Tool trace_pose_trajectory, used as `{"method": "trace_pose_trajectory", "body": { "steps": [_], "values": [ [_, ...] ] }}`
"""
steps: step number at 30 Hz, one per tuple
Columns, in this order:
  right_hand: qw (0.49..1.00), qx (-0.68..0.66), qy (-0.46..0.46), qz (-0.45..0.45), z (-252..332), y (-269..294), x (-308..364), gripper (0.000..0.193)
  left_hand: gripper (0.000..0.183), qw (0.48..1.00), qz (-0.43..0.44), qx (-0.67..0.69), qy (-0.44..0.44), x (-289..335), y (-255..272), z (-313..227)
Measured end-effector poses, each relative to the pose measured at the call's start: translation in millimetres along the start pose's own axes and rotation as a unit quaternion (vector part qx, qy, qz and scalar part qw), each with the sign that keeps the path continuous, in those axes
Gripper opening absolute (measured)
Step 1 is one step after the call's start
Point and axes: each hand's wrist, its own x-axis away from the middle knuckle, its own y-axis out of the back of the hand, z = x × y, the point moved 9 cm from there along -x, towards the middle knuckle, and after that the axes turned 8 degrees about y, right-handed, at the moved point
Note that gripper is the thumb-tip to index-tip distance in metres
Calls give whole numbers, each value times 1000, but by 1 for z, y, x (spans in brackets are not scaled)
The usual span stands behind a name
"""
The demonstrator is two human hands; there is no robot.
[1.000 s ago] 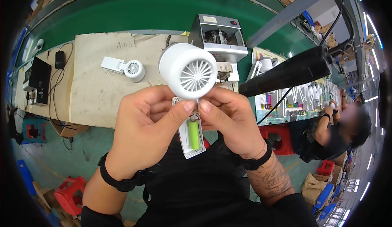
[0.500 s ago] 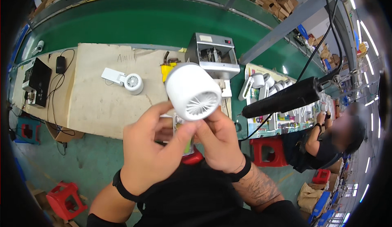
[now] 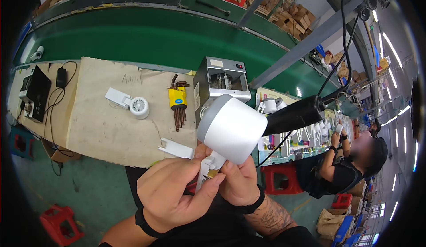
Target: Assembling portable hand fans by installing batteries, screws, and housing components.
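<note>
A white fan head with a grey rim (image 3: 235, 129) is held up before me, tilted, its blade side turned out of view. My left hand (image 3: 179, 187) closes its fingertips on the narrow open handle part (image 3: 205, 170) under the head. My right hand (image 3: 239, 180) pinches the same part from the other side, by a small brownish-yellow piece (image 3: 212, 173). Beyond my left hand, on the board, lies a white handle shell (image 3: 176, 148). Further off are a second white fan with its handle (image 3: 140, 107) and hex keys in a yellow holder (image 3: 178, 98).
A grey metal machine (image 3: 222, 76) stands behind the fan. A black cylindrical tool (image 3: 293, 116) hangs on a cable at the right. A black box (image 3: 37, 94) sits at the far left. Another person (image 3: 346, 162) works at the right-hand table, near a red stool (image 3: 281, 179).
The fan head has turned, its bladed face swinging out of sight, and moved down and right. My hands have moved lower. The hex keys and handle shell now show fully.
</note>
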Motion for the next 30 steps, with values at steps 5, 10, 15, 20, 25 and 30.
{"method": "trace_pose_trajectory", "body": {
  "steps": [5, 10, 15, 20, 25, 30],
  "values": [
    [998, 52, 21, -12, 0, 3, 5, 40, 28, 1000, 1, -16, 17, 2, -3, 1],
    [982, 174, 29, -73, 4, -5, 4, 46, 28, 1000, -12, -19, -10, 7, -3, 1],
    [986, 163, 40, 3, 5, 2, 6, 39, 28, 999, -21, -17, -24, 7, -5, 6],
    [994, 106, 28, -7, -2, 5, 6, 39, 31, 999, -14, -34, -36, 9, -6, 6],
    [999, 40, 7, -4, -5, 3, 2, 39, 26, 999, 6, 41, 6, 5, 1, 8],
    [988, 149, -28, -13, -1, -2, -10, 39, 33, 920, -17, 324, 222, 19, -7, 47]
  ]
}}
